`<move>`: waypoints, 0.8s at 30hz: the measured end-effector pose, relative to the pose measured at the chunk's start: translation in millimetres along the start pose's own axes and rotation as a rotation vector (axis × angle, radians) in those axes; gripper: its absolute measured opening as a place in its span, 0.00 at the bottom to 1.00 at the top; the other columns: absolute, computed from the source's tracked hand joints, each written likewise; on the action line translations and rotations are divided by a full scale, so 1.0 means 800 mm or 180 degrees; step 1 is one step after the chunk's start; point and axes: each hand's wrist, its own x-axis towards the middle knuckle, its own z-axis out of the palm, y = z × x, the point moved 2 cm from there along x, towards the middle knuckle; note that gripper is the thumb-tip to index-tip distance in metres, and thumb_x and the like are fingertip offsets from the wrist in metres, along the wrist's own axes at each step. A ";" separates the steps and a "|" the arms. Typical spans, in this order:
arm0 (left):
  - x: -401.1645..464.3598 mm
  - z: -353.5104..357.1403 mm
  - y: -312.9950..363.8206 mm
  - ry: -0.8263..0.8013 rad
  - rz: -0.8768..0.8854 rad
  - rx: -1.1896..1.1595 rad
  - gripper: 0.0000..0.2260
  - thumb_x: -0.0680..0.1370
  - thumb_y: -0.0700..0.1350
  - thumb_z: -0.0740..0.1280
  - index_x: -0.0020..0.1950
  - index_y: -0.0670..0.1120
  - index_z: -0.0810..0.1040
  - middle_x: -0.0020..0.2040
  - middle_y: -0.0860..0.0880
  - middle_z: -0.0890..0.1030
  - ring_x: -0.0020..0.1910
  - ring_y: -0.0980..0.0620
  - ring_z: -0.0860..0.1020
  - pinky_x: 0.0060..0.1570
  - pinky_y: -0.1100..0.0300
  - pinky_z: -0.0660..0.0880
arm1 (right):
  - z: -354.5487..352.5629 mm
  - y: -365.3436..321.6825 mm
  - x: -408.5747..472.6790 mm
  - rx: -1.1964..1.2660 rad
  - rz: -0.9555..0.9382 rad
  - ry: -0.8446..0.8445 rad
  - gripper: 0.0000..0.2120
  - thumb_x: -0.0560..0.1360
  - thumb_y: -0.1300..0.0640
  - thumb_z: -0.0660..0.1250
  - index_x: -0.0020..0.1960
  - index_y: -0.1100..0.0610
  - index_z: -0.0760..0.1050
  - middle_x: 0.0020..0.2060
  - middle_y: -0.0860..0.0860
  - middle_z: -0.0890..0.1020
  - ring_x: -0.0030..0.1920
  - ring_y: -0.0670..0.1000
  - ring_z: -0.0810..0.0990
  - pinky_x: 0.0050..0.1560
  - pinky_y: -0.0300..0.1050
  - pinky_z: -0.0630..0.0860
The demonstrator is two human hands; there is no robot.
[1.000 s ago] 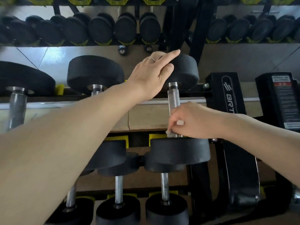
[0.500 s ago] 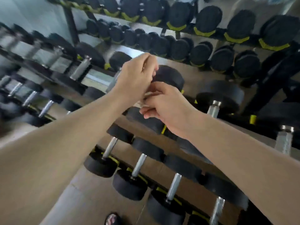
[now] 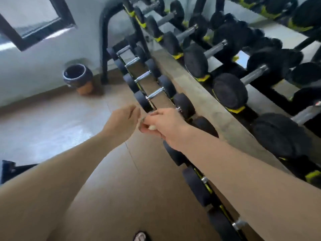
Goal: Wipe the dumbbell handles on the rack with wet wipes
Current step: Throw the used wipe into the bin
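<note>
My right hand point(image 3: 165, 126) pinches a small crumpled white wet wipe point(image 3: 152, 127) in its fingertips, just in front of the lowest tier of the dumbbell rack point(image 3: 208, 105). My left hand point(image 3: 123, 119) hovers close beside it with its fingers curled in and a narrow gap between the two hands; nothing shows in it. Small black dumbbells with chrome handles point(image 3: 155, 93) line the low tier beyond my hands. Bigger black dumbbells point(image 3: 230, 91) fill the tiers to the right. The picture is blurred.
A dark round pot point(image 3: 78, 77) stands on the floor by the white wall, left of the rack's black end frame point(image 3: 104, 49). A dark-framed window point(image 3: 31, 20) is at the top left. My sandalled foot point(image 3: 139, 236) shows at the bottom edge.
The view has swung left and down along the rack. My hands left the upper dumbbell, came together, and now sit slightly apart before the lowest tier, the wipe in the right.
</note>
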 end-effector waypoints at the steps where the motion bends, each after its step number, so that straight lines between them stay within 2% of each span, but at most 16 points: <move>1: 0.015 -0.016 -0.025 -0.0055 -0.0041 0.0054 0.14 0.84 0.46 0.55 0.42 0.48 0.74 0.43 0.46 0.80 0.39 0.50 0.75 0.37 0.57 0.68 | 0.028 -0.003 0.023 -0.0023 0.0011 0.0020 0.06 0.76 0.71 0.68 0.53 0.69 0.77 0.45 0.62 0.78 0.42 0.54 0.81 0.39 0.40 0.83; 2: 0.041 -0.040 -0.071 -0.0095 -0.0187 0.0058 0.14 0.84 0.46 0.55 0.41 0.49 0.73 0.44 0.46 0.80 0.41 0.49 0.76 0.39 0.56 0.70 | 0.074 -0.006 0.066 -0.0136 0.0128 -0.0040 0.07 0.77 0.68 0.69 0.55 0.69 0.77 0.45 0.61 0.79 0.41 0.55 0.82 0.40 0.41 0.84; 6: 0.093 -0.081 -0.145 -0.0147 -0.0399 0.0390 0.16 0.84 0.50 0.54 0.41 0.47 0.73 0.42 0.45 0.80 0.43 0.44 0.77 0.47 0.48 0.76 | 0.128 -0.012 0.153 -0.0840 0.0058 0.0120 0.10 0.79 0.56 0.68 0.56 0.62 0.78 0.41 0.54 0.83 0.36 0.49 0.83 0.37 0.39 0.82; 8: 0.118 -0.092 -0.176 -0.0144 -0.0491 0.0507 0.17 0.84 0.51 0.54 0.40 0.46 0.73 0.42 0.45 0.79 0.42 0.43 0.76 0.45 0.49 0.77 | 0.142 -0.014 0.192 -0.1093 -0.0045 0.0246 0.10 0.80 0.52 0.68 0.53 0.58 0.79 0.42 0.53 0.84 0.36 0.47 0.84 0.39 0.40 0.82; 11: 0.162 -0.110 -0.221 -0.0280 -0.0677 0.0612 0.17 0.83 0.52 0.55 0.38 0.45 0.71 0.41 0.45 0.79 0.40 0.42 0.76 0.40 0.52 0.74 | 0.162 -0.020 0.263 -0.1184 0.0106 0.0418 0.10 0.79 0.49 0.68 0.49 0.57 0.79 0.39 0.52 0.84 0.34 0.47 0.82 0.36 0.40 0.78; 14: 0.221 -0.137 -0.261 -0.0512 -0.0714 0.1060 0.18 0.84 0.52 0.54 0.38 0.46 0.66 0.37 0.46 0.74 0.33 0.46 0.71 0.32 0.56 0.64 | 0.188 -0.040 0.345 -0.1169 0.0266 0.0437 0.11 0.79 0.50 0.68 0.50 0.58 0.80 0.37 0.51 0.83 0.33 0.46 0.79 0.34 0.40 0.74; 16: 0.261 -0.148 -0.287 -0.0537 -0.0753 0.1177 0.17 0.84 0.52 0.54 0.39 0.45 0.65 0.37 0.46 0.74 0.32 0.46 0.69 0.32 0.56 0.63 | 0.202 -0.051 0.395 -0.1186 0.0223 0.0506 0.09 0.79 0.52 0.68 0.51 0.59 0.79 0.38 0.52 0.82 0.33 0.46 0.78 0.33 0.40 0.74; 19: 0.349 -0.168 -0.336 -0.0410 -0.0919 0.1143 0.16 0.84 0.52 0.53 0.41 0.45 0.66 0.37 0.45 0.73 0.35 0.43 0.71 0.33 0.55 0.63 | 0.245 -0.075 0.500 -0.0876 0.0286 0.0367 0.06 0.79 0.59 0.68 0.53 0.62 0.78 0.38 0.55 0.82 0.35 0.50 0.82 0.43 0.46 0.83; 21: 0.403 -0.181 -0.362 -0.0404 -0.0822 0.1341 0.15 0.84 0.52 0.53 0.43 0.45 0.67 0.38 0.46 0.73 0.38 0.42 0.72 0.35 0.54 0.63 | 0.272 -0.089 0.563 -0.0596 0.0433 0.0364 0.06 0.77 0.65 0.67 0.53 0.65 0.79 0.36 0.55 0.81 0.35 0.50 0.83 0.51 0.50 0.84; 24: 0.476 -0.209 -0.400 -0.0304 -0.0775 0.1247 0.15 0.85 0.52 0.53 0.42 0.45 0.65 0.37 0.46 0.71 0.39 0.41 0.71 0.36 0.53 0.64 | 0.323 -0.121 0.648 -0.0531 0.0633 0.0458 0.05 0.75 0.69 0.67 0.43 0.61 0.78 0.33 0.53 0.80 0.33 0.48 0.82 0.54 0.49 0.83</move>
